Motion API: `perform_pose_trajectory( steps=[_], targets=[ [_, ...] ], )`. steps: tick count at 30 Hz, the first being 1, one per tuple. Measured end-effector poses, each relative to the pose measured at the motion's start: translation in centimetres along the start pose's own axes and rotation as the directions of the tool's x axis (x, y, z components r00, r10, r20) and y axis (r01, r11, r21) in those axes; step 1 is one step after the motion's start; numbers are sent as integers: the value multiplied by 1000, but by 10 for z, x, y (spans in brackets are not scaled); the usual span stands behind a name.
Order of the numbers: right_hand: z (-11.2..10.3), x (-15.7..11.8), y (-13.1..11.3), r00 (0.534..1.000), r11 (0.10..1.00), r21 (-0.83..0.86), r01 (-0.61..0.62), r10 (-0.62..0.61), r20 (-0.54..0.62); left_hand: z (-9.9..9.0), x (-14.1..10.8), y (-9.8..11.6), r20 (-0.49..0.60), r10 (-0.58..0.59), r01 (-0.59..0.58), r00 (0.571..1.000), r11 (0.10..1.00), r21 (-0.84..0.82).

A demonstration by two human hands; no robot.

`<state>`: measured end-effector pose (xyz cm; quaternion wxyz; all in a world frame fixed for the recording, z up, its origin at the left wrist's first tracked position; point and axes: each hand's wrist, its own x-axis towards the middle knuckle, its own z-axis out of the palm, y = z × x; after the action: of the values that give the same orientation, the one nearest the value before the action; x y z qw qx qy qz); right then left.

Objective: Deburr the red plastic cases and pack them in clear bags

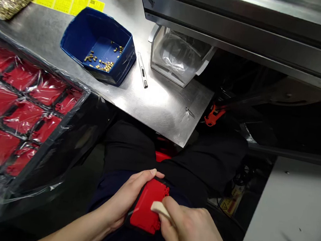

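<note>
A red plastic part with a black border (pixel 148 202) lies over my lap. Along its left side my left hand (pixel 130 192) grips it, the thumb at the top edge. My right hand (pixel 185 224) is closed around a cream-coloured handle-like tool (pixel 158 207), whose blunt end sticks out over the red face. Whether that end touches the part, I cannot tell. The rest of the tool is hidden inside my fingers.
On the metal table (pixel 161 109) stand a blue bin (pixel 123 62) with small brass pieces, a utility knife (pixel 142 70) and a white bin (pixel 169 77) with plastic bags. At left, a plastic-lined crate (pixel 78 99) holds several red parts. Orange-handled pliers (pixel 213 115) hang right of the table.
</note>
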<state>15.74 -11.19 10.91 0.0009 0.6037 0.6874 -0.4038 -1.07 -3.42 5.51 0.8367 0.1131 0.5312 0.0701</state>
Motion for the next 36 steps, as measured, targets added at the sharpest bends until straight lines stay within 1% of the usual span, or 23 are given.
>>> perform_pose_trajectory(
  steps=[4, 9, 15, 18, 20, 22, 26, 30, 34, 36],
  targets=[
    [-2, 2, 1, 1000, 999, 27, -23, 23, -10, 0, 0, 1, 23, -39, 39, 999, 998, -40],
    [-11, 6, 0, 995, 998, 63, -31, 25, 100, 2, 1, 2, 21, -44, 45, 999, 997, -63],
    [-11, 6, 5, 996, 995, 75, -66, 62, 64, 1, 2, -1, 34, -83, 87, 996, 989, -121],
    [-11, 9, 6, 995, 993, 116, -35, 24, 101, 1, 3, -1, 28, -75, 77, 997, 993, -87],
    [-14, 10, 6, 991, 990, 131, -59, 43, 126, 1, 3, 0, 21, -64, 66, 998, 994, -87],
    [-16, 10, 6, 989, 989, 118, -93, 78, 124, 1, 4, 1, 29, -69, 71, 997, 993, -95],
    [-20, 10, 5, 985, 989, 135, -66, 43, 165, 3, 4, 1, 30, -39, 40, 999, 998, -52],
    [-25, 13, 4, 981, 983, 147, -108, 81, 179, 2, 4, 1, 28, -45, 46, 999, 997, -64],
    [-28, 17, 4, 970, 982, 167, -91, 49, 240, 0, 4, 3, 25, -28, 29, 999, 999, -16],
    [-29, 17, 6, 963, 981, 153, -122, 79, 259, 0, 4, 4, 16, -17, 17, 1000, 1000, -3]
  ],
)
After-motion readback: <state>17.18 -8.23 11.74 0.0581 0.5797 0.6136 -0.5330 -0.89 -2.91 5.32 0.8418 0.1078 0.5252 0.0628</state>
